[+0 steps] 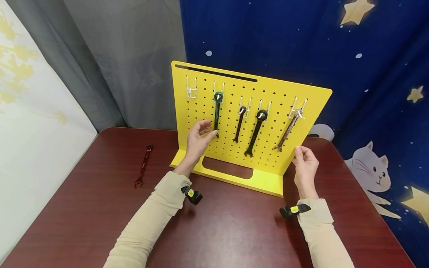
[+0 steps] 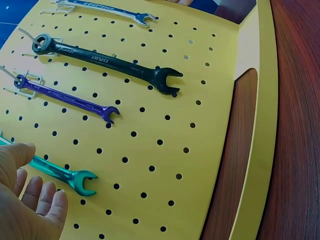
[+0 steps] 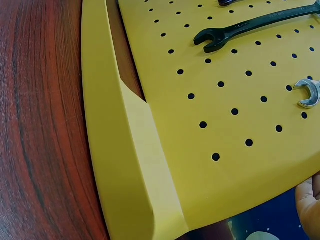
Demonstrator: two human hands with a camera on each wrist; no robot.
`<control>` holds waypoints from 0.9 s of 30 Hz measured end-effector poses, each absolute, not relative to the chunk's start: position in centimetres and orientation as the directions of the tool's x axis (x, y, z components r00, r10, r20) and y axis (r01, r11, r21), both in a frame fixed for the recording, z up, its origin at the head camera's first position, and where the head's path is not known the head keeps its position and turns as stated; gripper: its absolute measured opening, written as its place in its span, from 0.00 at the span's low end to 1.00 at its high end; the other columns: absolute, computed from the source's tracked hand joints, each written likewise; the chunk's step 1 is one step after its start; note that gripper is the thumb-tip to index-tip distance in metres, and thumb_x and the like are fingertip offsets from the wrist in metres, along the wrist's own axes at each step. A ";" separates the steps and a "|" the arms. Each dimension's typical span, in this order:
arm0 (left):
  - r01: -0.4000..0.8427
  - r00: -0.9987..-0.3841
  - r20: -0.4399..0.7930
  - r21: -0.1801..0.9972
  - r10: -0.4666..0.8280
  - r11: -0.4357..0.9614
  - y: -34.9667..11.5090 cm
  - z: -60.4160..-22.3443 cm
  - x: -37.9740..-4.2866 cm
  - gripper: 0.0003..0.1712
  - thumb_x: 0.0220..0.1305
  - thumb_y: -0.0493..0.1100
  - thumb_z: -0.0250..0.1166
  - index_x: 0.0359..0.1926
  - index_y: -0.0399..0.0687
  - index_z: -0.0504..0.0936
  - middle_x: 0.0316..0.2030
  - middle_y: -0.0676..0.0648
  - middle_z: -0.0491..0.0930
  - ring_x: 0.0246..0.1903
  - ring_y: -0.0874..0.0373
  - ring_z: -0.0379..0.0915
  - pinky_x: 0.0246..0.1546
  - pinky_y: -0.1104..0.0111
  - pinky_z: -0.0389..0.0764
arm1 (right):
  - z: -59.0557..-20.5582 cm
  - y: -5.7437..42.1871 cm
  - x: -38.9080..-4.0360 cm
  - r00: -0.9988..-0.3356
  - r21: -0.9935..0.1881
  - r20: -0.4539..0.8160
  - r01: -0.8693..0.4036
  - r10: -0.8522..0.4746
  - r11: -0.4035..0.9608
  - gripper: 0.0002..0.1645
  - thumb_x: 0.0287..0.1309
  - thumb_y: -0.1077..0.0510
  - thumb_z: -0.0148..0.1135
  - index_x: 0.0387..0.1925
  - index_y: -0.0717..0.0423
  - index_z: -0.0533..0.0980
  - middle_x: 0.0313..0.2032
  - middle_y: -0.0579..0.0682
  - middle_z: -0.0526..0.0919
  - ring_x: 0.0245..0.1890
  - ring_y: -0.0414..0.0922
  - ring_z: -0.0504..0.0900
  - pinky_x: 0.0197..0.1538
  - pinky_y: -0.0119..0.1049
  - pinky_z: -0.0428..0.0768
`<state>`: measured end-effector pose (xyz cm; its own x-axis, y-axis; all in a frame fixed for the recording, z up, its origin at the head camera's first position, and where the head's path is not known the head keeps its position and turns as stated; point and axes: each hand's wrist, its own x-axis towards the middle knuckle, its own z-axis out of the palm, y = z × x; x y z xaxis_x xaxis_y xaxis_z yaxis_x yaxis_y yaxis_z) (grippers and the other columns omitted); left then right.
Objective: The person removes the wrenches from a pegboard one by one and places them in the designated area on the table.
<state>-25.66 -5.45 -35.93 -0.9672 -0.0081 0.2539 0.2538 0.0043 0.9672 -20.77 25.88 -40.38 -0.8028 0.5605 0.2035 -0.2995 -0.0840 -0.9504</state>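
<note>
A yellow pegboard [image 1: 228,150] stands upright on the table. My left hand [image 1: 197,140] is beside a green wrench [image 1: 217,111] hanging from a white hook; the thumb overlaps its shaft in the left wrist view, and the loosely bent fingers stay apart from it. My right hand [image 1: 305,163] pinches the board's right edge with thumb and fingers; in the right wrist view only part of this hand shows. Also hanging are a small purple wrench [image 2: 70,97], a large black wrench [image 2: 105,60] and a silver wrench [image 1: 287,131], the one nearest my right hand.
A red wrench [image 1: 144,165] lies on the dark red-brown table [image 1: 221,230], left of the board. An unused white hook [image 1: 191,92] is at the board's upper left. Behind the table hang a grey curtain [image 1: 134,56] and a blue star-patterned curtain [image 1: 285,41].
</note>
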 end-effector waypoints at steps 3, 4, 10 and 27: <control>0.251 -0.968 0.251 0.968 -0.015 0.024 -5.2 -36.0 -25.7 0.26 0.59 0.38 0.66 0.58 0.41 0.71 0.56 0.41 0.73 0.55 0.49 0.71 0.55 0.64 0.74 | -40.5 25.9 -20.8 -0.803 -0.951 0.203 -0.299 0.560 -0.083 0.10 0.58 0.56 0.62 0.35 0.60 0.77 0.29 0.45 0.79 0.33 0.38 0.78 0.40 0.26 0.80; 0.249 -0.968 0.249 0.968 -0.017 0.028 -5.1 -36.0 -25.8 0.25 0.59 0.38 0.66 0.58 0.41 0.71 0.55 0.41 0.73 0.54 0.49 0.71 0.54 0.64 0.75 | -40.5 25.8 -20.7 -0.804 -0.950 0.200 -0.299 0.560 -0.090 0.11 0.58 0.56 0.62 0.35 0.62 0.77 0.29 0.45 0.79 0.33 0.39 0.78 0.40 0.26 0.80; 0.246 -0.969 0.248 0.968 -0.023 0.041 -4.6 -35.7 -25.5 0.25 0.59 0.37 0.66 0.57 0.40 0.72 0.54 0.40 0.74 0.53 0.48 0.71 0.55 0.61 0.74 | -40.5 25.7 -20.6 -0.804 -0.953 0.193 -0.289 0.562 -0.087 0.13 0.58 0.56 0.62 0.37 0.64 0.77 0.30 0.45 0.79 0.34 0.39 0.78 0.40 0.26 0.80; 0.252 -0.967 0.253 0.967 -0.034 0.038 -3.5 -35.8 -26.1 0.23 0.58 0.36 0.66 0.55 0.41 0.73 0.45 0.42 0.75 0.44 0.53 0.73 0.49 0.65 0.76 | -40.5 25.9 -20.8 -0.800 -0.947 0.204 -0.307 0.565 -0.093 0.09 0.59 0.58 0.61 0.35 0.62 0.78 0.29 0.45 0.79 0.33 0.39 0.78 0.39 0.26 0.80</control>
<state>-26.13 -3.55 -35.80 -0.9668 -0.0340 0.2532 0.2519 0.0376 0.9670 -20.79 25.87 -40.51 -0.7998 0.5647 0.2035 -0.3067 -0.0930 -0.9473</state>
